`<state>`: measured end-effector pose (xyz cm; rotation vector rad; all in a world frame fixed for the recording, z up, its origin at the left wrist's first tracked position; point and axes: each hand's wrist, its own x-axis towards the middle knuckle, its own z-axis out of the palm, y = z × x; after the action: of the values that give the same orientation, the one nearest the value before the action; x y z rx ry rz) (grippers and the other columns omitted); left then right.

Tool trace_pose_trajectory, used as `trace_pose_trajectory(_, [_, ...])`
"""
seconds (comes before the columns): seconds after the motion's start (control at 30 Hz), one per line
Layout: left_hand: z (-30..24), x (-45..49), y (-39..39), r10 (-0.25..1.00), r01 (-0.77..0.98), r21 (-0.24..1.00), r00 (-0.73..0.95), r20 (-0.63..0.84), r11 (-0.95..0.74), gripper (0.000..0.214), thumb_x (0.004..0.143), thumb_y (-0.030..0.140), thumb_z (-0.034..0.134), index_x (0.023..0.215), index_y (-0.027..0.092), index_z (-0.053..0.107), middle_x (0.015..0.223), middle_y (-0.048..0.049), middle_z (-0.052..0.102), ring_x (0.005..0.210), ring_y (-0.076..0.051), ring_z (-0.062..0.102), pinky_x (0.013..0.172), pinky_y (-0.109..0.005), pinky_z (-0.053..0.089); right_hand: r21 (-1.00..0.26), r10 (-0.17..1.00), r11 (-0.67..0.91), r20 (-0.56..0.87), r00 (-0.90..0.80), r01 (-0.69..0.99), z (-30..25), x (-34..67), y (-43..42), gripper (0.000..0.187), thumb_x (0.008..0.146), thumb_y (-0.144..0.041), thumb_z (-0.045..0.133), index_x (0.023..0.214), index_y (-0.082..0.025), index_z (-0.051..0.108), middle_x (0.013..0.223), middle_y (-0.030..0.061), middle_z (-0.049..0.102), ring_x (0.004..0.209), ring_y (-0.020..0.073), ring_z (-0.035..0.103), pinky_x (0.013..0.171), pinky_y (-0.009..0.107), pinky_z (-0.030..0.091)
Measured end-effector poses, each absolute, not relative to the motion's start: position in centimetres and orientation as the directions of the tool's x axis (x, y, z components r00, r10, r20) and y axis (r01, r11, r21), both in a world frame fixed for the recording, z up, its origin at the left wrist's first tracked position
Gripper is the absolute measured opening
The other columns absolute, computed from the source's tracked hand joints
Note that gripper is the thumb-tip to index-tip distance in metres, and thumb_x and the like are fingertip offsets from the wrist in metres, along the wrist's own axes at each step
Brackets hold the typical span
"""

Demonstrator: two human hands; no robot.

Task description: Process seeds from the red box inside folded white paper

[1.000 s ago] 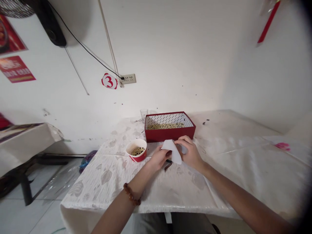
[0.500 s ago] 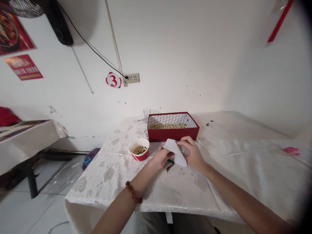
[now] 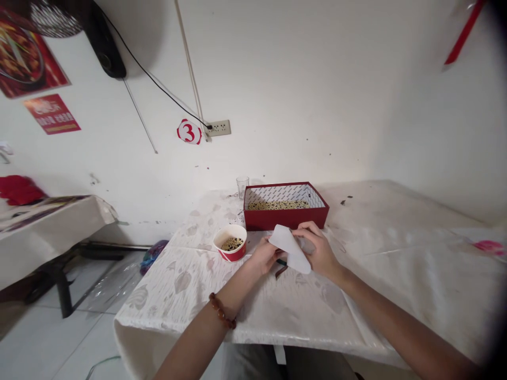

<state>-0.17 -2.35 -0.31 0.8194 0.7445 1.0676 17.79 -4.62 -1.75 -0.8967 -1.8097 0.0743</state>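
Note:
A white sheet of paper (image 3: pixel 291 249), bent with a pointed lower corner, is between my two hands above the table. My left hand (image 3: pixel 266 256) grips its left side, the fingertips partly hidden behind it. My right hand (image 3: pixel 317 248) is closed on its right side with fingers bent. Below the paper lies a thin dark brown strip (image 3: pixel 281 272) with something dark green beside it. To the left stands a red and white paper bowl (image 3: pixel 233 255) holding mixed pale and dark grains. Just beyond my hands is a dark red box (image 3: pixel 285 219) with similar grains inside.
A clear glass (image 3: pixel 242 187) stands behind the box's left corner. The patterned white tablecloth (image 3: pixel 182 306) hangs over the front edge. A wall rises behind the table, with a power socket (image 3: pixel 219 127). Another table (image 3: pixel 59 227) stands at left.
The whole scene has shifted slightly right in view as the camera turned left. Both hands keep hold of the paper, which has barely changed in shape or tilt.

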Motion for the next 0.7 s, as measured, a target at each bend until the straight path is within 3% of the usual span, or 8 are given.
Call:
trace_pose_trajectory(0.13, [-0.24,-0.18,-2.43,0.927,-0.411,0.878,0.363,-0.090,0.246,0.043,0.047,0.041,0.100,0.071,0.016,0.073,0.073,-0.0056,0.071,0.071,-0.016,0.063,0.067,-0.029,0.052,-0.457,0.616,0.713,0.771,-0.163,0.531,-1.69,17.92,-4.74,0.031,0.085,-0.028,0.080,0.114,-0.026,0.069,0.113,0.0080,0.057,0.102,0.0273,0.063,0.084,0.040,0.056])
trace_pose_trajectory(0.33, [-0.62,0.14,-2.36,0.942,-0.439,0.876,0.331,-0.052,0.203,0.032,0.052,0.031,0.095,0.073,0.018,0.075,0.078,-0.0060,0.074,0.074,-0.017,0.065,0.073,-0.029,0.054,-0.453,0.611,0.704,0.779,-0.141,0.547,-1.27,17.69,-4.70,0.012,0.095,-0.021,0.067,0.106,-0.026,0.068,0.110,0.0078,0.057,0.101,0.0255,0.063,0.085,0.040,0.055])
trace_pose_trajectory(0.57, [-0.75,-0.06,-2.15,0.948,-0.427,0.871,0.294,-0.118,0.241,0.042,0.045,0.032,0.099,0.071,0.017,0.071,0.070,-0.0019,0.068,0.066,-0.013,0.058,0.062,-0.026,0.049,-0.437,0.594,0.731,0.785,-0.174,0.524,-1.28,17.77,-4.75,0.021,0.091,-0.019,0.070,0.111,-0.026,0.067,0.110,0.0080,0.058,0.102,0.0260,0.063,0.084,0.040,0.055])
trace_pose_trajectory(0.7, [-0.67,-0.09,-2.19,0.946,-0.438,0.869,0.313,-0.090,0.228,0.039,0.046,0.032,0.098,0.070,0.016,0.071,0.071,-0.0027,0.068,0.067,-0.014,0.059,0.064,-0.026,0.050,-0.437,0.586,0.737,0.793,-0.166,0.515,-1.17,17.73,-4.77,0.022,0.089,-0.021,0.073,0.109,-0.025,0.068,0.110,0.0079,0.058,0.100,0.0258,0.063,0.082,0.039,0.055])
